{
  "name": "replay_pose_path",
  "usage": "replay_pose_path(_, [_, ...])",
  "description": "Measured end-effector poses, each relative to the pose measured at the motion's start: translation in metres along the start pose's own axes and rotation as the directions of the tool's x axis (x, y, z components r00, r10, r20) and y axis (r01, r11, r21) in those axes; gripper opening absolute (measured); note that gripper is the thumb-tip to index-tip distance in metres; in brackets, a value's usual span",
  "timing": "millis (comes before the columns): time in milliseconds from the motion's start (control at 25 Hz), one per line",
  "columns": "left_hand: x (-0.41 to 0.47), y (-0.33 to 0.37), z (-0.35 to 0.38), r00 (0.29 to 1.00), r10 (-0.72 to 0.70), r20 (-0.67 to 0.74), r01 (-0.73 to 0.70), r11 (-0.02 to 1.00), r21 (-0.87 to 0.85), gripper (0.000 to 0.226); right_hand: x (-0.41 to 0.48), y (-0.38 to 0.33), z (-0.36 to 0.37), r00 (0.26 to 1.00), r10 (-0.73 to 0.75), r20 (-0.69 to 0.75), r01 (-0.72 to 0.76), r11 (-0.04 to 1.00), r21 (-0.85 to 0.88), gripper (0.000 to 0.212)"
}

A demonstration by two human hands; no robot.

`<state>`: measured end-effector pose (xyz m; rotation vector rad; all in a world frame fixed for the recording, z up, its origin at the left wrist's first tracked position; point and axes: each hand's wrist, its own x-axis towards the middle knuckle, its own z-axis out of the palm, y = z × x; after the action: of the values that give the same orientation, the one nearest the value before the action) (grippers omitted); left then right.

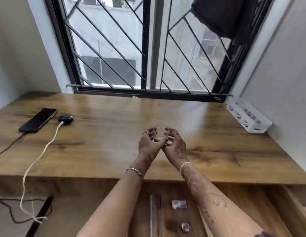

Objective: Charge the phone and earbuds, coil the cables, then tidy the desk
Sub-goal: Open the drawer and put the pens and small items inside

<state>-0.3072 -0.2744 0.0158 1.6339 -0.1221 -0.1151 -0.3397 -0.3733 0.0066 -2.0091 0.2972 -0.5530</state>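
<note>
Hands hold a small clear glass (pixel 161 133) over the middle of the wooden worktop (pixel 106 151). The left hand (pixel 148 144) wraps its grip around the left side of the glass. The right hand (pixel 176 144) wraps its grip around the right side and the bottom. Both grips are closed on the glass, and the two hands touch below it. Each wrist has a thin bracelet.

Far to the left, the dark phone (pixel 38 120) lies flat on the worktop. A thin black cable (pixel 10 146) goes into its near end. Just beside the phone sits the dark earbuds case (pixel 65 119). A white cable (pixel 39 156) is plugged into it and hangs over the front edge of the worktop. A white basket (pixel 248 117) sits in the far right corner by the wall. A barred window (pixel 145 45) is behind the worktop.
</note>
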Motion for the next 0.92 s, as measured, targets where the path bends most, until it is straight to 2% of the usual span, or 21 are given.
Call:
replay_pose_path(160, [-0.096, -0.014, 0.030, 0.999, -0.044, 0.016, 0.044, 0.999, 0.017, 0.055, -0.081, 0.020, -0.066, 0.998, 0.027, 0.060, -0.024, 0.998, -0.061, 0.049])
replay_pose_path(280, [-0.147, -0.029, 0.053, 0.991, -0.087, 0.098, 0.078, 0.993, 0.089, 0.052, -0.131, 0.042, -0.111, 0.994, 0.058, 0.097, -0.043, 0.988, -0.151, 0.050])
replay_pose_path(400, [-0.176, -0.046, 0.075, 0.976, -0.129, 0.174, 0.102, 0.982, 0.159, 0.054, -0.158, 0.068, -0.140, 0.993, 0.097, 0.073, -0.080, 0.975, -0.208, 0.047])
replay_pose_path(680, [-0.179, -0.084, 0.132, 0.901, -0.195, 0.387, 0.082, 0.954, 0.288, 0.053, -0.171, 0.134, -0.175, 0.954, 0.299, -0.011, -0.297, 0.941, -0.159, 0.052])
replay_pose_path(920, [-0.169, -0.113, 0.182, 0.850, -0.261, 0.458, 0.059, 0.910, 0.410, 0.056, -0.162, 0.181, -0.193, 0.899, 0.436, -0.034, -0.432, 0.872, -0.230, 0.060])
